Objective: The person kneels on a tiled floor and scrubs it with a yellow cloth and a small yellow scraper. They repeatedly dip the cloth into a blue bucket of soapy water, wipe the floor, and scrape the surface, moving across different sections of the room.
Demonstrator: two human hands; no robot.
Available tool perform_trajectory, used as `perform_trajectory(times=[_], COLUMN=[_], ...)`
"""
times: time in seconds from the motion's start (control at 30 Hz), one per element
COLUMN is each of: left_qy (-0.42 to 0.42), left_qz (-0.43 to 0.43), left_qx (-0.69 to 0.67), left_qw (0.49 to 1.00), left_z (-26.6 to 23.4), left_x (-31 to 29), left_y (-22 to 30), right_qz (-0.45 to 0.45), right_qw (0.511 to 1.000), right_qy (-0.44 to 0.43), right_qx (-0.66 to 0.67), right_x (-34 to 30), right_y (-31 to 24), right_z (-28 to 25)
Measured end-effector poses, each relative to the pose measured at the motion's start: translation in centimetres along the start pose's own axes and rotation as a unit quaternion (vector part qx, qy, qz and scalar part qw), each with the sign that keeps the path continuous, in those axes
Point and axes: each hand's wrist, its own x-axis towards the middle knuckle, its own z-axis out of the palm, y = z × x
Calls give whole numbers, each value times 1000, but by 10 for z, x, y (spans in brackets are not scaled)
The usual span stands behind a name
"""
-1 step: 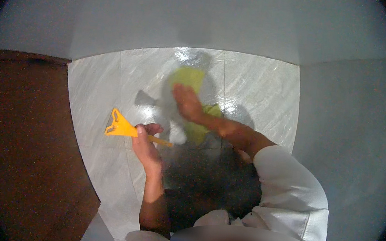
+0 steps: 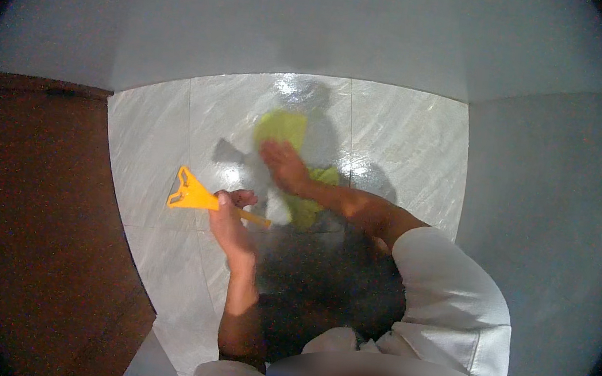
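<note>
A yellow plastic scraper [image 2: 194, 193] with a fan-shaped head and a thin handle is held in my left hand [image 2: 232, 228], its thumb over the handle. The head points left, and the scraper appears to be above the floor. My right hand [image 2: 283, 164] lies flat with fingers stretched out on a yellow-green cloth [image 2: 285, 128], pressing it to the tiled floor [image 2: 395, 132]. More of the cloth shows beneath the right wrist and forearm. Motion blurs the right fingertips slightly.
Pale grey walls [image 2: 296, 26] close off the far side and the right. A brown panel or surface [image 2: 33, 219] runs along the left. Wet, shiny patches and shadows lie on the tiles around the cloth. Dark clothing [image 2: 327, 286] is close below my hands.
My right hand and the cloth have shifted slightly left. The scraper in my left hand has moved a little up and right.
</note>
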Motion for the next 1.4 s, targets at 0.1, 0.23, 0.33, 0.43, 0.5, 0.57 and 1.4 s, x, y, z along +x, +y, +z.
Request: perform_trajectory(times=[0.1,0.23,0.33,0.43,0.5,0.57,1.4], left_qy=[-11,-41,-48,-27,-22,-26,-73], left_qz=[3,2,9,3,17,16,58], left_qx=[3,22,1,-24,-26,-20,113], left_qw=[1000,999,999,999,999,999,989], left_z=[7,20,22,17,12,9,-27], left_x=[-5,5,13,13,14,15,37], left_y=[-4,-10,-7,1,3,1,-53], right_qz=[41,123,188,288,328,330,409], right_qw=[965,789,704,800,852,847,837], right_qy=[-164,-141,-18,237,300,314,318], right_qx=[202,585,685,470,277,275,-179], right_x=[-15,-48,-96,-171,-213,-235,-240], right_y=[-24,17,57,101,143,187,194], right_z=[6,-66,-153,-216,-228,-207,-134])
